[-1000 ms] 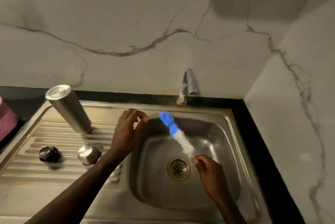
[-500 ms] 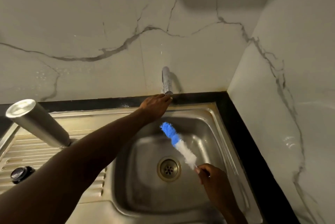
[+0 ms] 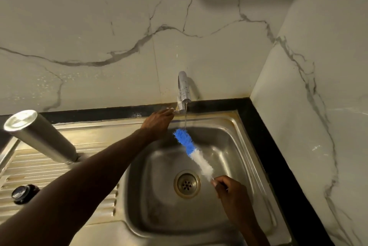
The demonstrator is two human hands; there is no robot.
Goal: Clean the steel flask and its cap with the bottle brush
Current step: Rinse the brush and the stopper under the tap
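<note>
**Desk:** What is at the centre?

**Photographer:** A stainless sink [image 3: 235,126] set in a black-edged bench [image 3: 264,136], under marble-look wall panels [image 3: 99,26]. A thin stream of water [image 3: 185,116] falls from the chrome tap [image 3: 184,88] at twelve o'clock of the basin.

**Desk:** And the hands?

**Photographer:** The left hand [image 3: 157,124] reaches across to the base of the tap, fingertips at the small lever [image 3: 175,110] there. Whether the fingers curl round that lever or merely touch it, I cannot tell. The right hand [image 3: 232,191], at four o'clock of the drain [image 3: 186,184], pinches the thin handle of the bottle brush [image 3: 194,152].

**Desk:** Where does the brush point?

**Photographer:** It slants up towards eleven o'clock, over the basin. White bristles sit nearest the hand, blue bristles at the far tip, and the tip is just beneath the falling water.

**Desk:** The flask and cap?

**Photographer:** The steel flask [image 3: 39,138] stands upside down on the ribbed draining board [image 3: 39,168] at nine o'clock of the basin, flat base up, well apart from both hands. A black cap [image 3: 23,193] with a shiny top lies on the same board, at seven o'clock of the flask. Nobody touches either.
</note>
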